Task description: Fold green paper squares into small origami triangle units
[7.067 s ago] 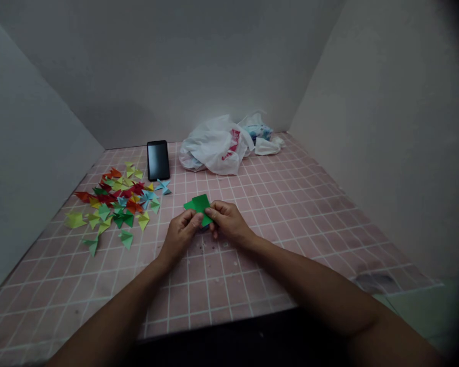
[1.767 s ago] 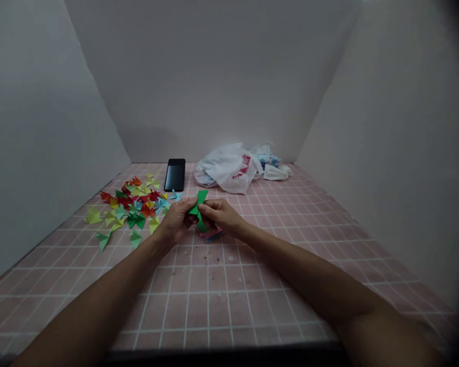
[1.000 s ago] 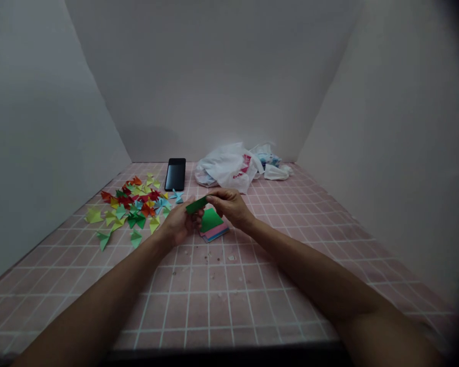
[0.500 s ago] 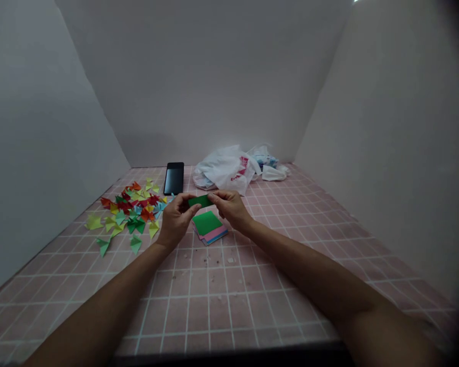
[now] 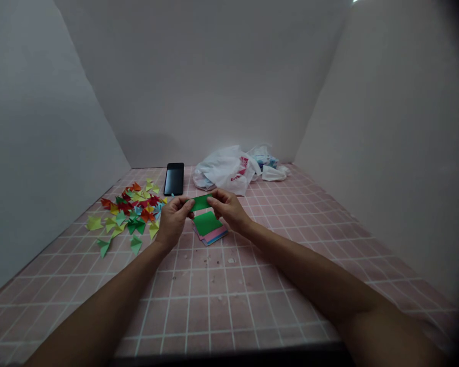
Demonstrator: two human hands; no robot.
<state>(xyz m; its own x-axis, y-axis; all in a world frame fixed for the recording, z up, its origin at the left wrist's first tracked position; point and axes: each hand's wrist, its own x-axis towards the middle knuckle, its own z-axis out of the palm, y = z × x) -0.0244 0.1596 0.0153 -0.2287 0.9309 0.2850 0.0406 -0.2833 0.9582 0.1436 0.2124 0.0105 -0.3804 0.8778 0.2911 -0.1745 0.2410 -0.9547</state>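
Observation:
A green sheet of paper (image 5: 201, 202) is held up between both hands, just above the table. My left hand (image 5: 173, 218) pinches its left end between thumb and fingers. At the right end, my right hand (image 5: 230, 209) grips it the same way. Directly below lies a small stack of coloured paper squares (image 5: 215, 236), with green on top and pink and blue edges showing under it. To the left of my left hand spreads a pile of folded paper pieces (image 5: 135, 224) in red, orange, yellow, green and light blue.
A black phone (image 5: 174, 179) lies behind the folded pieces. Crumpled white plastic bags (image 5: 225, 171) rest near the back wall. Small scraps (image 5: 231, 260) dot the pink tiled tabletop (image 5: 229, 311) in front of the stack. Pale walls enclose the left, back and right sides.
The green paper in my hands is turned so that more of its face shows. My left thumb has shifted up along its left end; the things on the table stay put.

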